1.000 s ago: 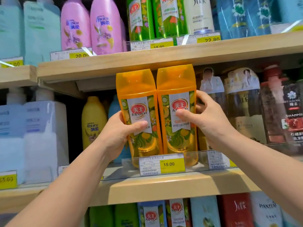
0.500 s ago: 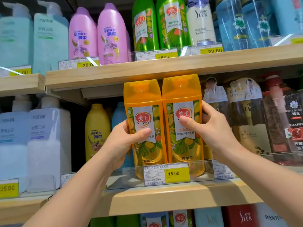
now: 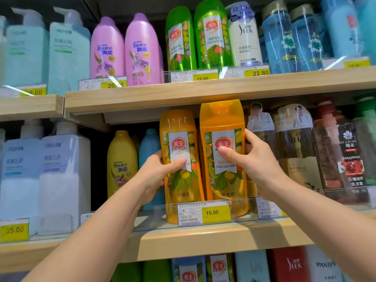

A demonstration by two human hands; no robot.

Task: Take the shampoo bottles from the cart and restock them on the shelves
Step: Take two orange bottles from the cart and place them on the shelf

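Left hand (image 3: pixel 156 171): the left orange bottle (image 3: pixel 180 165) is gripped, thumb across its label.
Right hand (image 3: pixel 251 159): the right orange bottle (image 3: pixel 223 151) is gripped, fingers curled behind.
Bottles: apparently stood upright on the middle shelf (image 3: pixel 203 239), side by side, behind the 15.00 price tag (image 3: pixel 204 213).

Yellow 15.00 price tag (image 3: pixel 216 213) at six o'clock; a 35.00 price tag (image 3: pixel 14 231) at eight; a 22.80 price tag (image 3: pixel 257 72) toward one.
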